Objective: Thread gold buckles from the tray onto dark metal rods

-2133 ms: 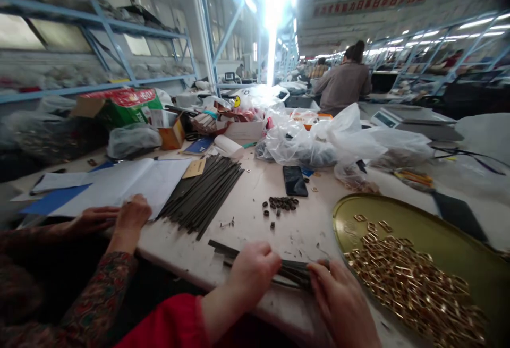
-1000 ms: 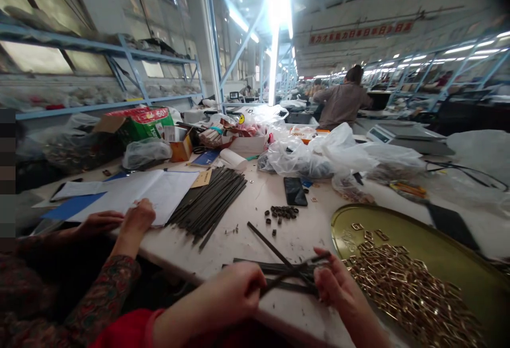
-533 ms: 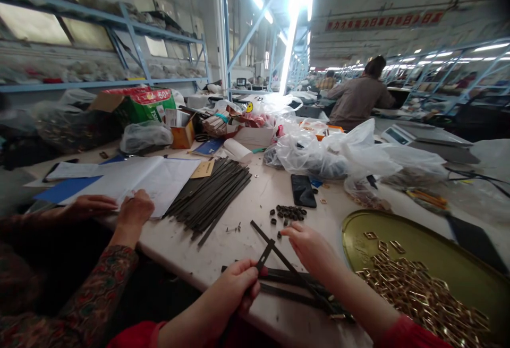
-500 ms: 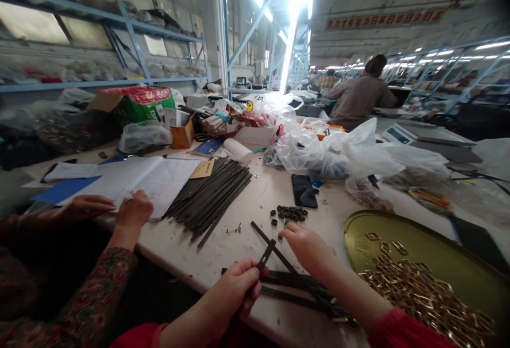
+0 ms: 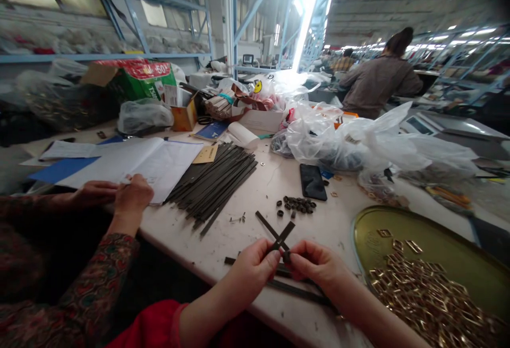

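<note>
My left hand [image 5: 258,265] pinches a dark strip [image 5: 286,232] near the table's front edge. Close beside it, my right hand [image 5: 308,260] holds a small dark loop [image 5: 286,256] between thumb and fingers, against the strip. Another dark strip [image 5: 266,223] lies on the table behind my hands and crosses the held one in view. Several small dark loops [image 5: 298,204] are piled just beyond my hands. A large bundle of dark strips [image 5: 217,186] lies to the left. Gold metal buckles [image 5: 430,300] fill part of a green-gold tray [image 5: 446,236] at the right.
At the left, a person's hand [image 5: 135,194] writes in an open notebook [image 5: 159,164]. A black phone [image 5: 313,181] lies beyond the loops. Plastic bags [image 5: 338,143], a green and red box [image 5: 139,79] and a scale [image 5: 422,124] stand farther back. Another person [image 5: 380,79] has their back turned.
My right hand has come from the pile of loops to my left hand, bringing a small dark loop against the held strip. The whole view has shifted slightly.
</note>
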The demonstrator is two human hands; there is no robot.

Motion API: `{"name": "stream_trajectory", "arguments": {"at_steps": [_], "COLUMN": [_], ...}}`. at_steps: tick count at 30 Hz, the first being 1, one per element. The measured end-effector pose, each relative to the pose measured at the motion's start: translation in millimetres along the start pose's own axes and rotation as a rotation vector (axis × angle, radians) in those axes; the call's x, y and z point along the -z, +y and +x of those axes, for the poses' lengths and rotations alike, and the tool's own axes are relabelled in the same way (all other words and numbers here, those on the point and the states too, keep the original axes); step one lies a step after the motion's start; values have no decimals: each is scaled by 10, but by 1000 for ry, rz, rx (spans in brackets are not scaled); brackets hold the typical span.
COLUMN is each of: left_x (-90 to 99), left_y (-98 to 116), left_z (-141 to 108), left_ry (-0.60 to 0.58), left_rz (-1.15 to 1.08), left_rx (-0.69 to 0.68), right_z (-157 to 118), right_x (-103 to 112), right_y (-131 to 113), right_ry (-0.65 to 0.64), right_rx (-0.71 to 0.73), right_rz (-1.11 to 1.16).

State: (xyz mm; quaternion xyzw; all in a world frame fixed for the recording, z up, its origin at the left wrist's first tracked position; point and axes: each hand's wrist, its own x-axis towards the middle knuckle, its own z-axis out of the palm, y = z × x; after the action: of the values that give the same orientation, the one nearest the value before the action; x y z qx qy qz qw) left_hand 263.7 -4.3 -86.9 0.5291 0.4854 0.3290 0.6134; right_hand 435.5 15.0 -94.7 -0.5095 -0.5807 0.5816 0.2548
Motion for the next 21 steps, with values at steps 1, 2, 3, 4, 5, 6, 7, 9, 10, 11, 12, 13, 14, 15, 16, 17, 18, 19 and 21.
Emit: {"name": "stream_trajectory", "arguments": {"at_steps": [1, 2, 3, 4, 5, 6, 7, 9, 10, 11, 12, 13, 14, 15, 16, 17, 18, 19, 21], "left_x": [-36, -73, -111, -148, -183, -217, -248, -301, -323, -340, -354, -364, -372, -379, -387, -396, -408, -422, -451], "left_y": [32, 60, 80, 93, 98, 98, 95, 91, 94, 101, 112, 124, 137, 146, 152, 153, 150, 143, 127], "left_z": [-43, -92, -144, -197, -247, -293, -335, -402, -429, -453, -475, -496, -516, -535, -553, -568, -580, -589, -597], "left_ry": [-7, -12, -15, -14, -11, -2, 11, 46, 61, 74, 82, 83, 75, 58, 36, 9, -16, -35, -52], "left_rz": [31, 55, 76, 102, 136, 178, 226, 331, 377, 418, 453, 473, 473, 453, 418, 371, 319, 270, 201], "left_rx": [-27, -46, -60, -74, -84, -92, -100, -108, -103, -98, -96, -97, -100, -104, -111, -116, -121, -124, -121], "right_z": [-108, -204, -285, -350, -402, -442, -472, -517, -537, -557, -579, -604, -631, -660, -691, -721, -751, -778, -822], "right_x": [-50, -98, -142, -183, -220, -253, -283, -328, -343, -352, -356, -356, -353, -347, -341, -336, -332, -331, -333], "right_y": [-25, -42, -48, -40, -18, 15, 55, 132, 159, 175, 180, 176, 168, 158, 149, 144, 142, 144, 156], "right_ry": [14, 37, 59, 78, 102, 136, 187, 297, 337, 356, 357, 347, 331, 317, 306, 306, 315, 330, 358], "right_rx": [-35, -55, -66, -66, -49, -16, 31, 126, 162, 185, 196, 198, 194, 190, 189, 192, 201, 215, 232], "right_rz": [150, 240, 296, 330, 342, 327, 281, 124, 45, -12, -36, -28, -1, 24, 32, 20, -10, -47, -97]}}
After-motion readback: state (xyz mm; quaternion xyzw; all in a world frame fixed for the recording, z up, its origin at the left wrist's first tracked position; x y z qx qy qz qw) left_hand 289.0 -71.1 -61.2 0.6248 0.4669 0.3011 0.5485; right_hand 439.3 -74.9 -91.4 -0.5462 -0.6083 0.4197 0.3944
